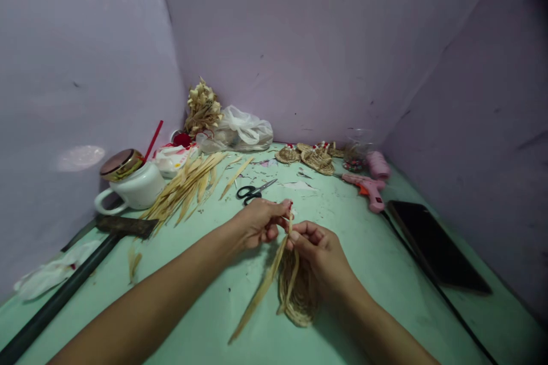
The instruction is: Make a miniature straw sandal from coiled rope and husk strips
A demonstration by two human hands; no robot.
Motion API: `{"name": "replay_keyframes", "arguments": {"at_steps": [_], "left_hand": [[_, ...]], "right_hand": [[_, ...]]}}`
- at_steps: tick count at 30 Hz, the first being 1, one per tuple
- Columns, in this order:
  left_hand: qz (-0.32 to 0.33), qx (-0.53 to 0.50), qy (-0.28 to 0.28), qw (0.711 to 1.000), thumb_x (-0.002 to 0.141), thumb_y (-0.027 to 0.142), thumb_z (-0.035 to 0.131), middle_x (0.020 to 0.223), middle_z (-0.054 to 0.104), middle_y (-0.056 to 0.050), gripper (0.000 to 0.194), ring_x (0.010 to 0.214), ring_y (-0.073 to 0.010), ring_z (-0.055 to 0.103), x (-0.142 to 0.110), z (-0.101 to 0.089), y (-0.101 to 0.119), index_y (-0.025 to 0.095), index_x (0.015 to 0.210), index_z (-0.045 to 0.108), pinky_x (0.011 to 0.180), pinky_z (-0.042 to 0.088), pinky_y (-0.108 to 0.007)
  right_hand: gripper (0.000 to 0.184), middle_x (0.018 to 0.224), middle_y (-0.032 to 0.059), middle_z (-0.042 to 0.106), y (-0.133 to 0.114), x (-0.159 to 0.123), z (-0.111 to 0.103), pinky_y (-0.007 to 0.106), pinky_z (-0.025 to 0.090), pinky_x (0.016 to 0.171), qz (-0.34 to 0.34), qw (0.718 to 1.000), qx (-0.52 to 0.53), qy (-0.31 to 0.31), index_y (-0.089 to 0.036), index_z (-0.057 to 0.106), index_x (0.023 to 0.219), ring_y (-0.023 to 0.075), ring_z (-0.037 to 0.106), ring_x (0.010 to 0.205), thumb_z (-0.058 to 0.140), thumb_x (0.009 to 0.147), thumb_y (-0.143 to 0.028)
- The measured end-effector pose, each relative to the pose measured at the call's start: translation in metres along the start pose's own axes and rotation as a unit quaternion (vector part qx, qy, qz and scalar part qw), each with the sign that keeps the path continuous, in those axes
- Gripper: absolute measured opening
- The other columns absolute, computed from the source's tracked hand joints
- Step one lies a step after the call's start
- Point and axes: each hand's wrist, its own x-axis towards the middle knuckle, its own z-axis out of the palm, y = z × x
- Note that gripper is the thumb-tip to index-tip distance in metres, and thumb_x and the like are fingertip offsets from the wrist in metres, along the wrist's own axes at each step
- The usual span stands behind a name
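Observation:
Both hands work close together above the green tabletop. My left hand (268, 221) is closed, its thumb and fingers pinching the upper end of a pale dried-leaf strand. Just right of it, my right hand (317, 242) pinches the same strand lower down. A long loose leaf strip (259, 299) hangs from between the hands toward the lower left. Below the right fingers hangs an oval coiled woven piece (299, 302), shaped like a small sole, its upper part partly hidden by that hand. Black-handled scissors (254, 191) lie just beyond the left hand.
Dried leaf strips (188, 182) lie beside a white mug (139, 187) and a hammer (126, 227) at left. Plastic bags (246, 128) and woven pieces (314, 157) stand at the back. A pink glue gun (366, 187), pink thread spool (378, 165) and dark phone (436, 245) lie at right.

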Motion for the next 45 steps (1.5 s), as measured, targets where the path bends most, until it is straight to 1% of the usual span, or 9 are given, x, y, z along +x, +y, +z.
{"name": "replay_keyframes", "arguments": {"at_steps": [4, 10, 15, 22, 28, 32, 37, 41, 45], "left_hand": [[-0.031, 0.029, -0.072, 0.996, 0.065, 0.025, 0.061, 0.059, 0.06, -0.003, 0.017, 0.034, -0.0055, 0.049, -0.009, -0.001, 0.001, 0.009, 0.066, 0.057, 0.028, 0.028, -0.015], [-0.003, 0.144, -0.022, 0.989, 0.062, 0.023, 0.061, 0.044, 0.055, -0.001, 0.017, 0.035, -0.0076, 0.049, -0.009, 0.004, -0.006, 0.008, 0.055, 0.058, 0.032, 0.038, -0.018], [0.0, 0.202, -0.015, 0.979, 0.064, 0.017, 0.053, 0.041, 0.052, 0.001, 0.014, 0.032, -0.0067, 0.045, -0.01, 0.003, -0.002, 0.01, 0.053, 0.057, 0.031, 0.036, -0.017], [0.066, 0.259, -0.038, 0.963, 0.067, 0.036, 0.056, 0.039, 0.045, 0.005, 0.026, 0.027, -0.0057, 0.039, -0.01, 0.003, -0.006, 0.014, 0.054, 0.053, 0.029, 0.026, -0.017], [0.137, 0.315, 0.006, 0.939, 0.065, 0.021, 0.048, 0.04, 0.038, 0.006, 0.019, 0.037, -0.0044, 0.03, -0.004, 0.004, -0.016, 0.015, 0.047, 0.045, 0.038, 0.022, -0.019], [0.185, 0.339, 0.017, 0.922, 0.062, 0.016, 0.044, 0.046, 0.031, 0.006, 0.013, 0.045, -0.0056, 0.026, -0.001, 0.0, -0.023, 0.015, 0.049, 0.043, 0.042, 0.021, -0.02], [0.191, 0.368, 0.023, 0.91, 0.064, 0.02, 0.045, 0.047, 0.029, 0.006, 0.017, 0.048, -0.0067, 0.025, -0.001, 0.001, -0.025, 0.016, 0.048, 0.04, 0.043, 0.02, -0.021], [0.201, 0.331, 0.066, 0.92, 0.065, 0.021, 0.044, 0.048, 0.033, 0.005, 0.016, 0.048, -0.0072, 0.028, 0.001, 0.004, -0.026, 0.014, 0.05, 0.046, 0.044, 0.022, -0.021], [0.209, 0.301, 0.098, 0.925, 0.064, 0.021, 0.045, 0.046, 0.028, 0.006, 0.019, 0.047, -0.0068, 0.025, 0.002, 0.007, -0.03, 0.015, 0.046, 0.043, 0.043, 0.018, -0.022]], "right_hand": [[0.027, 0.049, -0.0016, 0.056, 0.001, 0.007, -0.006, 0.021, 0.035, 0.044, 0.022, 0.999, 0.008, 0.021, -0.014, 0.055, 0.062, 0.0089, 0.048, 0.042, 0.073, 0.054, -0.033], [0.024, 0.048, 0.0003, 0.059, -0.003, 0.006, -0.005, 0.022, 0.038, 0.046, 0.017, 1.0, -0.004, 0.021, -0.014, 0.056, 0.06, 0.0105, 0.052, 0.043, 0.074, 0.052, -0.029], [0.017, 0.048, 0.0004, 0.06, -0.003, 0.008, -0.006, 0.022, 0.039, 0.048, 0.001, 1.0, -0.009, 0.03, -0.014, 0.058, 0.059, 0.0106, 0.054, 0.045, 0.071, 0.054, -0.024], [0.013, 0.049, 0.0001, 0.059, -0.002, 0.01, -0.011, 0.022, 0.037, 0.046, 0.005, 0.996, -0.081, 0.027, -0.014, 0.058, 0.065, 0.0108, 0.052, 0.045, 0.066, 0.058, -0.02], [0.007, 0.055, -0.0001, 0.058, -0.003, 0.009, -0.014, 0.023, 0.038, 0.049, -0.035, 0.988, -0.153, -0.003, -0.014, 0.058, 0.068, 0.0115, 0.052, 0.05, 0.056, 0.063, -0.018], [0.01, 0.057, -0.0006, 0.057, -0.001, 0.01, -0.017, 0.023, 0.036, 0.048, -0.064, 0.974, -0.219, -0.003, -0.015, 0.059, 0.071, 0.0112, 0.05, 0.051, 0.053, 0.063, -0.017], [0.012, 0.062, 0.0016, 0.061, 0.001, 0.012, -0.022, 0.024, 0.039, 0.05, -0.094, 0.95, -0.299, 0.003, -0.015, 0.06, 0.073, 0.0133, 0.053, 0.056, 0.051, 0.066, -0.018], [0.014, 0.063, 0.0034, 0.065, -0.005, 0.011, -0.024, 0.024, 0.039, 0.052, -0.117, 0.912, -0.391, 0.038, -0.016, 0.064, 0.07, 0.0149, 0.055, 0.057, 0.053, 0.07, -0.025], [0.019, 0.056, 0.0032, 0.063, -0.012, 0.009, -0.023, 0.024, 0.036, 0.047, -0.091, 0.889, -0.444, 0.067, -0.017, 0.064, 0.064, 0.0154, 0.054, 0.052, 0.053, 0.071, -0.031]]}}
